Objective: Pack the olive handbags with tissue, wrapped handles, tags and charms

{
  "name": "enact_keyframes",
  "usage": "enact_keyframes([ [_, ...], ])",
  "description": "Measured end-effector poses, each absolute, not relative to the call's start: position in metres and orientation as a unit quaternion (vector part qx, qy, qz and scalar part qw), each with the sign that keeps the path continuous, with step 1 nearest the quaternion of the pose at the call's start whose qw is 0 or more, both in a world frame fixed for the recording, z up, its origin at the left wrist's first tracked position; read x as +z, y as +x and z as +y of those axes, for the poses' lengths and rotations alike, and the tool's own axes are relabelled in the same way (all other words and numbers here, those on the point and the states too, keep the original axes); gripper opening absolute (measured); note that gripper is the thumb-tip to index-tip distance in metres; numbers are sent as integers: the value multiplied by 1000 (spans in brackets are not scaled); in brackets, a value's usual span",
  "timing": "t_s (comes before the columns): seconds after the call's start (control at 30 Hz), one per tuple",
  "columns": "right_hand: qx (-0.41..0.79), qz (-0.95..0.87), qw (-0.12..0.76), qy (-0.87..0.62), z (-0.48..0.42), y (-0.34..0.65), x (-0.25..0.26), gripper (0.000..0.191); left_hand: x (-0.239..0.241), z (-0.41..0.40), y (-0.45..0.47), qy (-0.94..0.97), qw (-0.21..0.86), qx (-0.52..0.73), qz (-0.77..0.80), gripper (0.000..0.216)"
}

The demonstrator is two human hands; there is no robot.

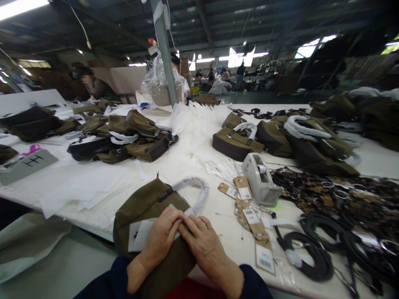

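The left hand (158, 234) and right hand (205, 247) meet, fingers bunched, grip hidden, at the olive bag (141, 203)'s covered handle (204, 193) over the worktop (229, 232), apparently wrapping it, next likely needing even pressure.

bag (146, 207): matt cloth; handle wrap (204, 191): glossy plastic; tags (251, 216): matt paper

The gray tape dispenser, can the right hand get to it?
Probably yes: only flat tags seem to lie between the right hand and the gray tape dispenser. But that hand rests on the olive bag, so it would have to leave that first.
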State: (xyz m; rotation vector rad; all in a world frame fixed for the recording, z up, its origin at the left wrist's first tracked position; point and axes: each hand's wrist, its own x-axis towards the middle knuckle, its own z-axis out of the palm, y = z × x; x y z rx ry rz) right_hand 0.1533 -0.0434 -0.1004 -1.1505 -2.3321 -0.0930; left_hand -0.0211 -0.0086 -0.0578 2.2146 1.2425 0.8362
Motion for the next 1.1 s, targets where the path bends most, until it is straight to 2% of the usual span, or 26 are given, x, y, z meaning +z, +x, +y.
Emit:
enact_keyframes([
  [0.2, -35, -862, 268, -429, -52, 159, -102, 41, -63, -12, -24, 836, 199, 299, 415, 18],
  [0.37, -24, -859, 260, -440, -55, 160, -108, 43, -66, -13, -23, 882, 141, 242, 379, 21],
  [0.57, 57, -814, 392, -425, -54, 163, -91, 36, -66, -13, -23, 898, 96, 208, 375, 21],
  [0.67, 44, -784, 424, -451, -52, 163, -87, 39, -65, -14, -23, 900, 99, 204, 372, 18],
  [0.8, -32, -802, 368, -469, -48, 157, -100, 46, -62, -14, -22, 902, 113, 201, 366, 19],
  [1.0, -24, -815, 309, -490, -50, 157, -107, 48, -48, -16, -25, 904, 90, 174, 381, 20],
  [1.1, -17, -822, 292, -489, -50, 160, -105, 50, -45, -20, -31, 905, 68, 171, 383, 30],
])
